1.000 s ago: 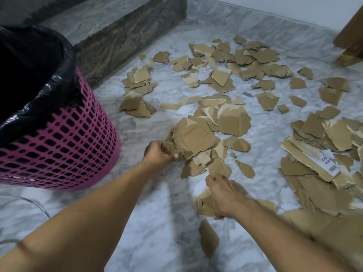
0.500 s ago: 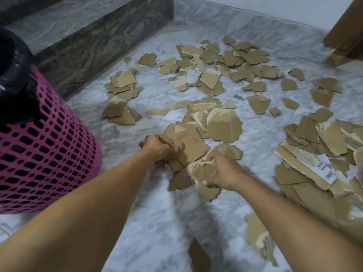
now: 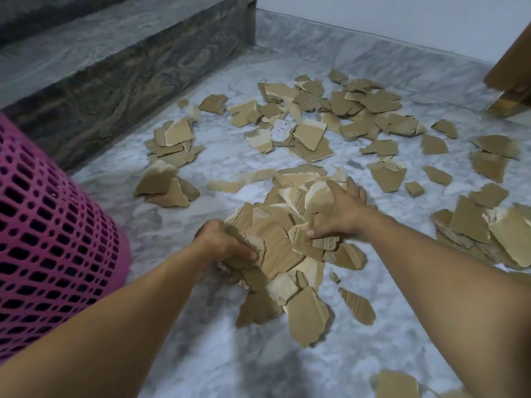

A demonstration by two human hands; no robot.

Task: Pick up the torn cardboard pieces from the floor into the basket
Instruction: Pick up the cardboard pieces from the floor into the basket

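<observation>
Both hands in the middle heap of torn cardboard pieces (image 3: 275,242) on the marble floor (image 3: 178,351). Left hand (image 3: 222,244) has its fingers clenched round a wad of scraps at the heap's left edge, thumb on top. Right hand (image 3: 340,212) lies spread over pieces on the far right side, fingers released, pressing not gripping. More scraps scattered toward the wall & at right. Pink basket (image 3: 48,254) stands at left, near the heap but apart from it. Dark stone step (image 3: 115,81) behind the basket.
</observation>
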